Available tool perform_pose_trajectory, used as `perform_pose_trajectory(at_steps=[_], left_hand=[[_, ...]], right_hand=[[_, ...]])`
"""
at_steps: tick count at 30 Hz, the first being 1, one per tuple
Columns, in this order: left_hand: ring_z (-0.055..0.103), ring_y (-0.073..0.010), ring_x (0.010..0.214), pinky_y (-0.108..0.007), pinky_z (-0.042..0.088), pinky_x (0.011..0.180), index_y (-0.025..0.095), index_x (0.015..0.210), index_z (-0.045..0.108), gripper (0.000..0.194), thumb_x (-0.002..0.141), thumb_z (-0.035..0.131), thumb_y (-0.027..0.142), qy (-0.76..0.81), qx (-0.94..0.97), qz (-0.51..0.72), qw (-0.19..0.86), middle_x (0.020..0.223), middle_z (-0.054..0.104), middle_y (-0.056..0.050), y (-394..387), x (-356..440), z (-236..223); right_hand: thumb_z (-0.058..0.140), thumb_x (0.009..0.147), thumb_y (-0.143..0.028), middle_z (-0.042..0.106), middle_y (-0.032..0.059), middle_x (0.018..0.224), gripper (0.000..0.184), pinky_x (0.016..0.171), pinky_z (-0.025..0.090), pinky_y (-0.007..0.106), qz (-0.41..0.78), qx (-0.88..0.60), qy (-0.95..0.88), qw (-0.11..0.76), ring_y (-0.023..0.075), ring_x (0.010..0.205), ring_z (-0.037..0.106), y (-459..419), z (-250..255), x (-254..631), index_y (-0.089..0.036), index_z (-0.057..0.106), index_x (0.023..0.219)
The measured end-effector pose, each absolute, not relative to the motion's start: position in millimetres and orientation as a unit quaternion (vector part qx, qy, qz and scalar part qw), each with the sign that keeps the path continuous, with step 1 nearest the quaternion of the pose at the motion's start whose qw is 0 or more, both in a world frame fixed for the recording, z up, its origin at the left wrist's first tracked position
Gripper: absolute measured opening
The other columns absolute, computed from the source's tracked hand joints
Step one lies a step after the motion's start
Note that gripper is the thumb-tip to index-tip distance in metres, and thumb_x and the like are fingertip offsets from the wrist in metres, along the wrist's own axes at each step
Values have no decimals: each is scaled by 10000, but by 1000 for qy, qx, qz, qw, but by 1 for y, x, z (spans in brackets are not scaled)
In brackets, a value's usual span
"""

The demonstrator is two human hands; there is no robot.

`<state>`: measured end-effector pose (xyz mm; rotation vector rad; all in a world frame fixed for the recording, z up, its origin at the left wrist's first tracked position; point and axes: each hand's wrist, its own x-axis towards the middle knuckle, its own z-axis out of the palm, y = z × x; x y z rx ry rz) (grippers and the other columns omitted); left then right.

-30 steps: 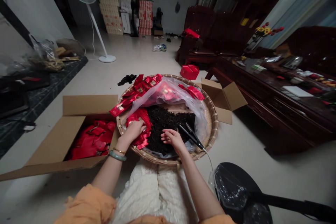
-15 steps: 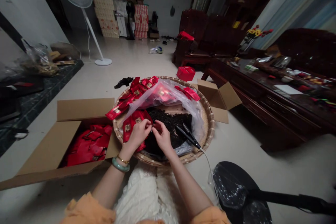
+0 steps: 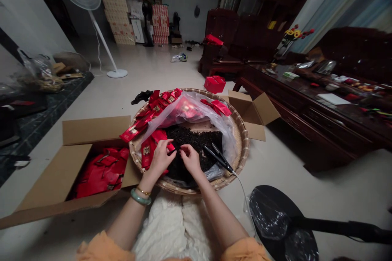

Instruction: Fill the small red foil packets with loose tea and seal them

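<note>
A round woven basket tray (image 3: 245, 147) lies on the floor in front of me. It holds a heap of dark loose tea leaves (image 3: 196, 142) on clear plastic, and several small red packets (image 3: 153, 108). My left hand (image 3: 161, 157) pinches a red packet (image 3: 165, 146) over the leaves. My right hand (image 3: 190, 159) is closed in a pinch at the packet's edge, close beside my left. A black sealing clamp (image 3: 219, 157) with a cord lies on the leaves just right of my right hand.
An open cardboard box (image 3: 45, 179) with red packets stands at my left. A smaller open box (image 3: 255, 112) sits beyond the tray. A dark round stool (image 3: 275, 220) is at the lower right. A standing fan (image 3: 88, 12) and dark wooden furniture (image 3: 306, 102) stand further off.
My right hand left the tea leaves and came up beside my left hand. Both hands now pinch one red packet over the leaves. The view shifted slightly.
</note>
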<state>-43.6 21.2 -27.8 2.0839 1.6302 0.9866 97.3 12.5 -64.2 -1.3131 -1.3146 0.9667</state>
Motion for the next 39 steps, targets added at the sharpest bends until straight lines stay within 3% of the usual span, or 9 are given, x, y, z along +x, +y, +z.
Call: perform_pose_trajectory(at_steps=[6, 11, 18, 26, 30, 35, 39], left_hand=[[465, -283, 1078, -420, 396, 927, 219, 1130, 579, 428, 711, 660, 248, 563, 796, 212, 67, 1178, 544, -91, 24, -73, -31], [567, -232, 982, -369, 412, 907, 156, 1012, 633, 227, 840, 491, 195, 561, 805, 168, 98, 1017, 659, -108, 30, -81, -39], [609, -241, 963, -338, 441, 871, 125, 1019, 611, 304, 743, 652, 244, 593, 772, 190, 128, 1033, 660, -132, 37, -79, -42], [641, -211, 886, -295, 439, 803, 185, 961, 650, 195, 823, 552, 282, 610, 769, 131, 139, 920, 701, -90, 41, -84, -37], [645, -210, 809, -305, 436, 764, 168, 850, 657, 242, 881, 443, 276, 604, 782, 108, 111, 836, 696, -104, 40, -85, -36], [633, -196, 791, -291, 440, 744, 166, 855, 636, 245, 890, 406, 245, 579, 797, 152, 81, 841, 685, -93, 35, -84, -30], [626, -199, 817, -300, 447, 764, 168, 869, 628, 225, 879, 407, 212, 560, 798, 208, 80, 866, 685, -83, 27, -81, -15]], right_hand=[[484, 768, -277, 661, 16, 828, 172, 717, 500, 290, 429, -537, -550, 474, 169, 786, 620, 10, -82, 98, -226, 620, 862], [492, 765, -275, 665, 17, 826, 179, 681, 505, 280, 441, -535, -547, 469, 166, 769, 626, 7, -84, 94, -222, 626, 873], [495, 778, -284, 667, 19, 824, 173, 659, 505, 274, 455, -527, -556, 454, 163, 759, 627, 1, -83, 87, -225, 628, 872], [491, 782, -275, 672, 13, 806, 177, 673, 510, 281, 451, -532, -558, 450, 166, 758, 633, -3, -79, 87, -227, 633, 876], [439, 813, -209, 681, 42, 848, 219, 751, 510, 317, 362, -522, -621, 459, 179, 793, 635, -11, -64, 85, -216, 645, 888], [373, 825, -98, 580, 82, 1216, 414, 991, 408, 372, 235, -377, -779, 443, 183, 1162, 511, -18, -43, 82, -218, 533, 1188], [352, 830, -86, 545, 123, 1248, 465, 969, 416, 377, 163, -324, -843, 397, 191, 1186, 477, -9, -36, 79, -160, 415, 1285]])
